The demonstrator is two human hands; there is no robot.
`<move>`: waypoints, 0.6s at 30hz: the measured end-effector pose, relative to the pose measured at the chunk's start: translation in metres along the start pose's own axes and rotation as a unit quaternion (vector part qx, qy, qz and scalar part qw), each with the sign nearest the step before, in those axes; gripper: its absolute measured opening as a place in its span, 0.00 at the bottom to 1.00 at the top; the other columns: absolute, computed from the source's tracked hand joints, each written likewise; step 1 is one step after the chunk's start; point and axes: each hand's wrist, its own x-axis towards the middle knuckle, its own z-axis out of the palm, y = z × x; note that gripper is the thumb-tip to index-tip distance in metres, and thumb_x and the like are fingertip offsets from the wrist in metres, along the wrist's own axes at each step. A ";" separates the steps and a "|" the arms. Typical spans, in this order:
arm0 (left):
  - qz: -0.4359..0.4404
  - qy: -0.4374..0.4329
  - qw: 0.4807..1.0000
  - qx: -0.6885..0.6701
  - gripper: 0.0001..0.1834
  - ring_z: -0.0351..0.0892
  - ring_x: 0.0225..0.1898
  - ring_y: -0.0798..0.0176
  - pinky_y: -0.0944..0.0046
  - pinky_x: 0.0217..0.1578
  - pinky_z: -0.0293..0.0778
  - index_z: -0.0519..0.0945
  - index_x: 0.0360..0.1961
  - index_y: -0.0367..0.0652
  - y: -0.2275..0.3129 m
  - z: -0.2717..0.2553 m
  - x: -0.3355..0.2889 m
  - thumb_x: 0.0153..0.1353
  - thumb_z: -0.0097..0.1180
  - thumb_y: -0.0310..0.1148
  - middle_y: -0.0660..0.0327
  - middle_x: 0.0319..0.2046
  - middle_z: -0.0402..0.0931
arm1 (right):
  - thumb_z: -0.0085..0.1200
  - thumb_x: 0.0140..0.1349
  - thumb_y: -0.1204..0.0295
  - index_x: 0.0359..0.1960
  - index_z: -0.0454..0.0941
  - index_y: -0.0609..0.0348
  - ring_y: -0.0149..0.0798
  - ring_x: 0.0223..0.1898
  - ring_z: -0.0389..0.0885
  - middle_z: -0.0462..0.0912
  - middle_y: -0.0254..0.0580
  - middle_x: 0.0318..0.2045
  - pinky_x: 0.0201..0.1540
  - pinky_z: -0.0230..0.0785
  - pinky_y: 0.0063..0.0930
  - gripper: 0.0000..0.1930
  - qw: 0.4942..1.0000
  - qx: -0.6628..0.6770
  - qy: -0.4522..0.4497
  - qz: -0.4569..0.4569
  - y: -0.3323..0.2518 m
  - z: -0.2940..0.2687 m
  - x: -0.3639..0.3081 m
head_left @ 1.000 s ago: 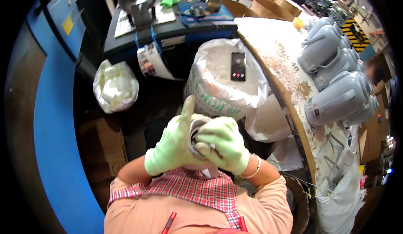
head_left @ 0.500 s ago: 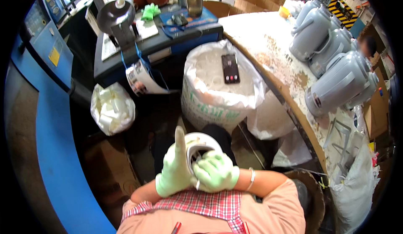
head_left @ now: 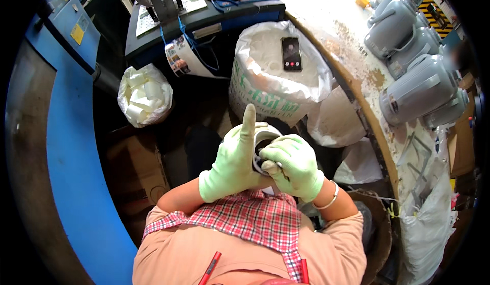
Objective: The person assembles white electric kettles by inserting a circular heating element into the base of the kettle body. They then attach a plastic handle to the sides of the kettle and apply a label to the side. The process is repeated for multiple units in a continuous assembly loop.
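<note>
Both of my hands wear pale green gloves and meet in front of my apron around a round, hollow, grey-white part [head_left: 269,132] with a dark opening. My left hand [head_left: 229,157] is closed around its left side and underside, one finger pointing straight up. At the opening, my right hand [head_left: 296,165] has its fingers bent and pinched over the near right rim. Whatever lies between those fingertips is too hidden to make out. The lower body of the part is covered by my gloves.
Ahead stands a big white sack [head_left: 265,101] with a phone [head_left: 292,54] on its contents. A smaller bag of white pieces [head_left: 145,98] is at the left. Grey jugs [head_left: 421,88] crowd the curved worktable [head_left: 332,24] on the right. A blue panel [head_left: 76,157] borders my left.
The view has shifted, so surroundings sit higher in it. My hands and the part are further up and right. My right fingers have moved from inside the opening to a pinch at the rim.
</note>
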 end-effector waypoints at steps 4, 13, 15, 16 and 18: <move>0.019 -0.004 0.999 0.036 0.72 0.84 0.45 0.45 0.49 0.51 0.77 0.38 0.77 0.31 -0.001 -0.015 0.003 0.41 0.78 0.41 0.49 0.44 0.82 | 0.61 0.57 0.69 0.32 0.79 0.58 0.52 0.36 0.83 0.82 0.46 0.30 0.48 0.75 0.47 0.07 0.994 0.079 -0.071 -0.012 0.004 0.007 0.025; -0.130 0.033 0.989 0.065 0.74 0.85 0.45 0.52 0.57 0.49 0.79 0.35 0.76 0.31 -0.033 -0.042 -0.003 0.42 0.80 0.41 0.51 0.46 0.82 | 0.63 0.58 0.72 0.38 0.83 0.56 0.48 0.39 0.83 0.84 0.43 0.36 0.43 0.74 0.40 0.07 0.996 0.075 -0.048 0.014 0.036 0.047 0.054; -0.132 0.048 0.987 0.080 0.73 0.85 0.44 0.52 0.56 0.49 0.79 0.33 0.76 0.32 -0.040 -0.048 0.000 0.45 0.79 0.39 0.51 0.45 0.82 | 0.64 0.52 0.72 0.36 0.84 0.53 0.50 0.44 0.80 0.82 0.40 0.43 0.49 0.70 0.45 0.09 0.994 0.025 -0.094 -0.050 0.044 0.045 0.057; -0.129 0.068 0.985 0.088 0.72 0.85 0.43 0.52 0.55 0.48 0.79 0.33 0.76 0.33 -0.043 -0.050 0.001 0.45 0.79 0.37 0.51 0.42 0.83 | 0.63 0.56 0.73 0.34 0.84 0.54 0.48 0.39 0.80 0.82 0.40 0.37 0.46 0.71 0.42 0.04 0.998 -0.012 -0.033 -0.045 0.049 0.044 0.059; -0.104 0.105 0.986 0.078 0.72 0.85 0.43 0.52 0.55 0.47 0.80 0.33 0.77 0.34 -0.051 -0.050 0.003 0.45 0.79 0.37 0.53 0.40 0.84 | 0.61 0.62 0.74 0.32 0.84 0.57 0.46 0.36 0.80 0.82 0.41 0.32 0.42 0.72 0.37 0.02 0.988 0.057 0.057 0.130 0.056 0.044 0.063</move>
